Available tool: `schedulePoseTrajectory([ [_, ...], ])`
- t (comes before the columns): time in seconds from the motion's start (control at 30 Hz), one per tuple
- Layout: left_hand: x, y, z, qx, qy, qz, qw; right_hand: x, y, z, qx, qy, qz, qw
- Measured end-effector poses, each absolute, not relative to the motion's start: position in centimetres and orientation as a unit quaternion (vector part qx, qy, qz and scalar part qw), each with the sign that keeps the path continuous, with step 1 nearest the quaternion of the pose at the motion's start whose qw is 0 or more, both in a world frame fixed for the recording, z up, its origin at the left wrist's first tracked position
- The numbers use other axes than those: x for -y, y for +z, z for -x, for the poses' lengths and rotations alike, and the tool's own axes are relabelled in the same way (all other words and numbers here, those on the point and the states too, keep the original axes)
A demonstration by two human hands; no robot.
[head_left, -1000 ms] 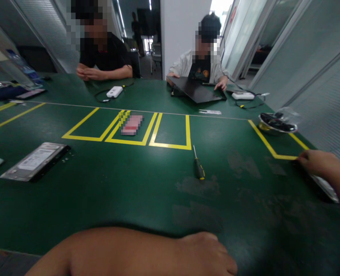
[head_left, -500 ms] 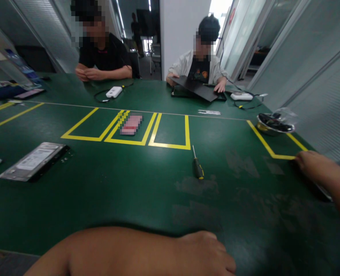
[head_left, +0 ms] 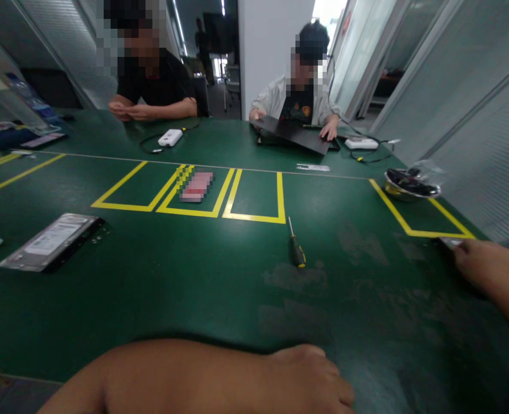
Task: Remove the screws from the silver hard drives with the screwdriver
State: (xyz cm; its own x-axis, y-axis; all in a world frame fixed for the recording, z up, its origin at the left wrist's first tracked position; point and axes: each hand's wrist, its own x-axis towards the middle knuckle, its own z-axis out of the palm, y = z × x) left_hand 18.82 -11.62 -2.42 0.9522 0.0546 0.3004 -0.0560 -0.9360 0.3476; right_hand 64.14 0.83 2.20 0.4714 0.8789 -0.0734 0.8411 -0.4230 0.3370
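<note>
The hard drive (head_left: 47, 248) over on the left carries a white label (head_left: 53, 237), its print too small for me to read; the pink-and-red item (head_left: 197, 187) in the middle of 3 central yellow tape outlines (head_left: 254, 218) is pixelated, so I can't make out any wording there either; the right hand (head_left: 491, 270) has its fingers bent close together over a flat, dark-edged device (head_left: 446, 246), touching its top near the far end, though I cannot tell whether they grip it; that device sits on the green table (head_left: 220, 287), just below the right-hand tape outline (head_left: 442, 234); the left hand (head_left: 310, 374) is knuckles-up with fingers curled and close together, and I cannot tell whether anything is under them; a black-and-yellow screwdriver (head_left: 298, 253) lies between the 2 hands and the central outlines; beyond, 1 co-worker in a light jacket (head_left: 269, 98) handles a black panel (head_left: 295, 135), beside another in black (head_left: 151, 80).
</note>
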Motion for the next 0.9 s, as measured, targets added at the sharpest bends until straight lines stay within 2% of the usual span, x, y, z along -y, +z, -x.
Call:
schedulePoseTrajectory([
  [0.1, 11.7, -2.2, -18.7, -0.003, 0.150, -0.974, 0.168, -0.3, 2.2, -63.5, -0.469, 0.049, -0.868, 0.158],
  [0.57, 11.8, -2.1, -18.8, -0.007, 0.141, -0.976, 0.166, 3.2, 1.0, -62.5, -0.540, 0.134, -0.823, 0.113],
  [0.9, 11.7, -1.3, -18.9, -0.010, 0.122, -0.978, 0.167, 1.8, 1.9, -64.9, -0.473, 0.022, -0.868, 0.149],
])
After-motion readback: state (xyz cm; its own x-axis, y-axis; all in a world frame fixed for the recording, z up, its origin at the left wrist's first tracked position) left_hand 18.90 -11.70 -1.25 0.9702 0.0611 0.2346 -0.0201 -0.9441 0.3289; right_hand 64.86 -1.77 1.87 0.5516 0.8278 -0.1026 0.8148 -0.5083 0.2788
